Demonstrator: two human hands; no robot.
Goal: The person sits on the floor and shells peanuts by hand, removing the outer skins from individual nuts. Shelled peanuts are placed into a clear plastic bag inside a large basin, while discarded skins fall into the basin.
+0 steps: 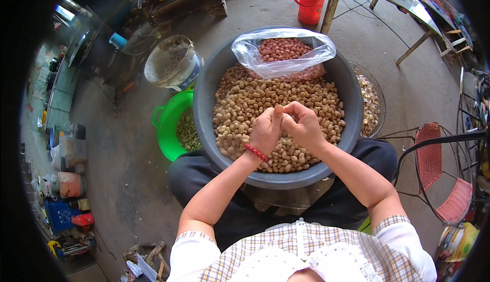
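A large grey plastic tub (203,102) stands between the person's knees, holding many unshelled peanuts (245,102). At its far side lies a clear plastic bag (245,50) with shelled red-skinned peanuts (285,49) inside. Over the middle of the heap my left hand (268,128), a red bead bracelet (256,152) on its wrist, meets my right hand (304,127) at the fingertips. The fingers of both are curled together. Whatever may be between them is hidden, so I cannot tell what they hold.
Left of the tub are a green plastic basin (162,140) with small greenish pieces and a dirty white bucket (153,67). Peanut shells (368,105) fill a container at the right. Beyond stand a red thermos flask (312,2) and a table (398,2); a red woven chair (428,155) is at right.
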